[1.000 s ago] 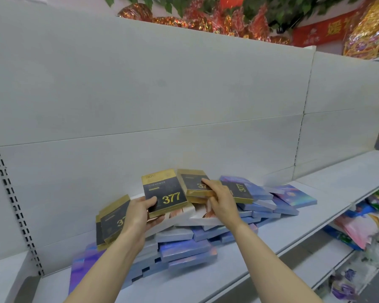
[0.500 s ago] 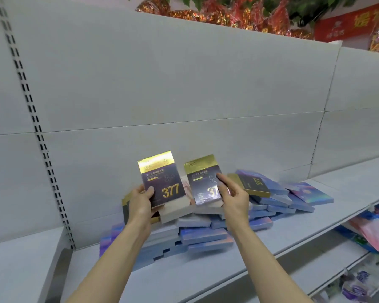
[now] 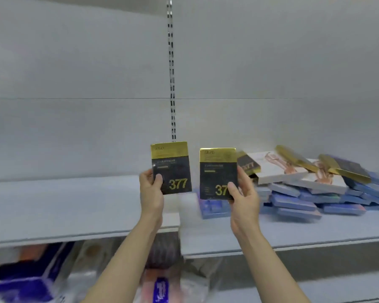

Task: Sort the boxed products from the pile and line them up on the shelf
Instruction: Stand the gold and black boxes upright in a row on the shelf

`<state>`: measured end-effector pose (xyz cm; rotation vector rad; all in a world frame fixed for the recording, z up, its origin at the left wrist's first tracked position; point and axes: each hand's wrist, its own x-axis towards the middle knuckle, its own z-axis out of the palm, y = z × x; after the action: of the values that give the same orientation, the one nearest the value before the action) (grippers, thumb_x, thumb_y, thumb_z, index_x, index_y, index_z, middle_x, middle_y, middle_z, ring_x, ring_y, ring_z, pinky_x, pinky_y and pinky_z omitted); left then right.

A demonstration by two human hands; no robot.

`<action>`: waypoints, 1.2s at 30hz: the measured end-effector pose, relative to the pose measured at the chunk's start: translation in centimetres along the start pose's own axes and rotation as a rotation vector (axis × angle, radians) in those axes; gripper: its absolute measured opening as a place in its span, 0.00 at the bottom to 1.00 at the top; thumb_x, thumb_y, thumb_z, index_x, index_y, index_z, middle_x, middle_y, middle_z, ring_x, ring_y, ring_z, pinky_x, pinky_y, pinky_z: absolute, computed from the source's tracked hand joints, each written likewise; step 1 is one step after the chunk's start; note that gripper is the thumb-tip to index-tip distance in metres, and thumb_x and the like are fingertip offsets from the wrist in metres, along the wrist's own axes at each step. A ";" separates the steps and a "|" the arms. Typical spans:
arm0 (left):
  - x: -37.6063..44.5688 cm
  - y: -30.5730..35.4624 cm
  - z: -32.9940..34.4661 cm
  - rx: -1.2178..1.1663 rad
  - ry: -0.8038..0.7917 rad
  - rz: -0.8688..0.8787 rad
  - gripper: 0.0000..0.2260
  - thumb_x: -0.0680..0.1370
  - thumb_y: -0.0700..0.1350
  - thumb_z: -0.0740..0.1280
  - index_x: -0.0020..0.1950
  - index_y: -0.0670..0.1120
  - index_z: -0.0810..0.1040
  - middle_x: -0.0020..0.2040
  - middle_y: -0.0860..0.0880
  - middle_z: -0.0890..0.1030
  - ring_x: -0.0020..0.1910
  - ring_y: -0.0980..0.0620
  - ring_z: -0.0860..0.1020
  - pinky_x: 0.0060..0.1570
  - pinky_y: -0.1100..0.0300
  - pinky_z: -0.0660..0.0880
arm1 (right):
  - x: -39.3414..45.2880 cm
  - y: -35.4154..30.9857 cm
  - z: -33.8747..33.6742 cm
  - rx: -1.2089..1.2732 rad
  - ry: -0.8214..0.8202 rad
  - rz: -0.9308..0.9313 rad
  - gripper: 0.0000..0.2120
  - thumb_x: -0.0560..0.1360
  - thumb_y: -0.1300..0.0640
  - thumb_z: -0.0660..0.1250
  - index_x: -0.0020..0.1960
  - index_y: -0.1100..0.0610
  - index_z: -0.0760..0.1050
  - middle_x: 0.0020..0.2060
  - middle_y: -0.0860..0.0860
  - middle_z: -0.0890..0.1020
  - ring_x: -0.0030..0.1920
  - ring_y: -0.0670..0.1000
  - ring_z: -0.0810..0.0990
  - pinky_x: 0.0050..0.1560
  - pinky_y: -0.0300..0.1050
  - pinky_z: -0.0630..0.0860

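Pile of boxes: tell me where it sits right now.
In the head view, the pile lies on the right side of the shelf, just right of the box in the right hand.

Glossy cardboard boxes (image 3: 171,169) with gold foil; matt white shelf (image 3: 74,206)

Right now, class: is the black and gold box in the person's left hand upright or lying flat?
Upright. The left hand holds the box off the shelf, gold band on top, "377" reading level.
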<state>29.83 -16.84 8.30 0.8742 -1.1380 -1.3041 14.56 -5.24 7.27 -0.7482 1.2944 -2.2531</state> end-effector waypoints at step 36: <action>10.9 11.8 -55.6 0.038 0.550 0.140 0.14 0.84 0.39 0.56 0.67 0.51 0.71 0.44 0.52 0.83 0.38 0.59 0.82 0.47 0.59 0.78 | -24.3 18.2 49.8 0.098 -0.493 0.348 0.22 0.80 0.67 0.60 0.70 0.48 0.71 0.54 0.53 0.82 0.55 0.49 0.82 0.48 0.39 0.79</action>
<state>85.46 -32.83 6.88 1.0765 -0.7716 -0.8525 66.82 -31.10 6.41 -0.8915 0.9785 -1.7024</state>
